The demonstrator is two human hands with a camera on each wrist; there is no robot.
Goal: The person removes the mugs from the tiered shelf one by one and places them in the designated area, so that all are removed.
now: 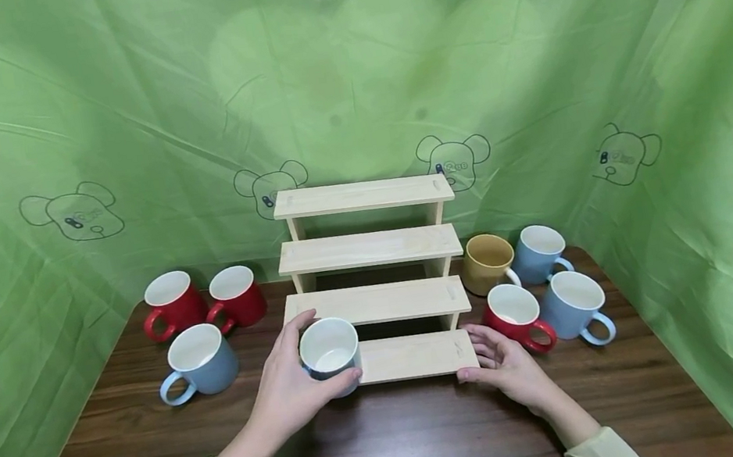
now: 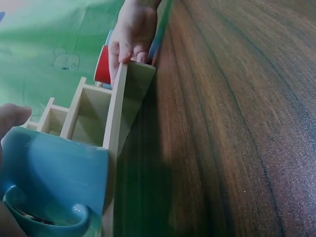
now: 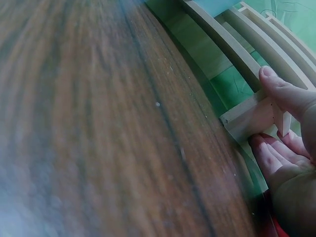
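My left hand (image 1: pixel 288 388) grips a light blue mug (image 1: pixel 330 354) with a white inside, thumb in front and fingers round its far left side. The mug is upright at the left end of the lowest step of a pale wooden stepped rack (image 1: pixel 378 303). In the left wrist view the blue mug (image 2: pixel 54 170) shows its handle low down; whether its base touches the step cannot be told. At the right end of that lowest step my right hand (image 1: pixel 506 365) holds the board, thumb on the front edge (image 3: pixel 279 89) and the other fingers below.
On the brown wooden table (image 1: pixel 406 444), two red mugs (image 1: pixel 181 307) and a blue mug (image 1: pixel 205 363) stand left of the rack. To its right are a mustard mug (image 1: pixel 486 264), a red mug (image 1: pixel 512 309) and two blue mugs (image 1: pixel 572 308). Green cloth (image 1: pixel 346 89) hangs behind and at both sides.
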